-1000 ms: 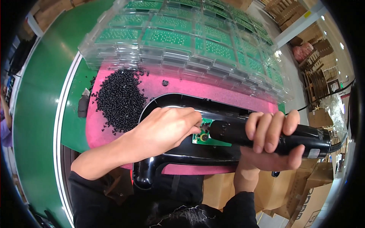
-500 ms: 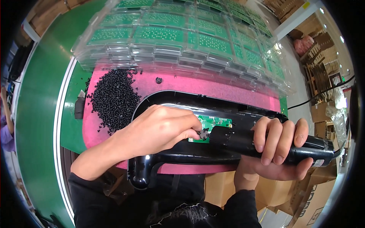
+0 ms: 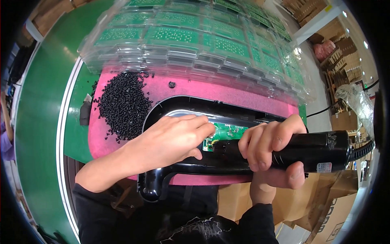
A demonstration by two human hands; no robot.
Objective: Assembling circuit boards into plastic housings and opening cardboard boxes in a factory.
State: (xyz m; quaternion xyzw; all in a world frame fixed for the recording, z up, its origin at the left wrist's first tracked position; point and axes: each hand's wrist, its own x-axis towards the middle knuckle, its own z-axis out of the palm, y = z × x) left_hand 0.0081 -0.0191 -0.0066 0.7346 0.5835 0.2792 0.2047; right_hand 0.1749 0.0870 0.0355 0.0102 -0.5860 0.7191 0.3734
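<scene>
My right hand (image 3: pixel 272 148) is wrapped round a black corded electric screwdriver (image 3: pixel 317 148), which lies nearly level. Its front end meets a green circuit board (image 3: pixel 227 132), and the bit is hard to make out there. This board sits inside a long black plastic housing (image 3: pixel 195 101) with a rounded left end. My left hand (image 3: pixel 178 136) is over the housing, its fingers curled at the board's left edge and its thumb a little apart. What the curled fingers hold, if anything, is hidden.
A heap of small black screws (image 3: pixel 124 105) lies on the pink mat (image 3: pixel 158 87), beside a small round black part (image 3: pixel 172 84). Behind stand stacked clear plastic trays (image 3: pixel 162 53) of green boards. Cardboard boxes (image 3: pixel 292 203) are below right. A dark object (image 3: pixel 85 113) lies left of the mat.
The screwdriver has swung, its rear end shifting up and its front end down-left. My left fingertips, earlier pinching small black screws over the board, have drawn back to its left edge, thumb parting.
</scene>
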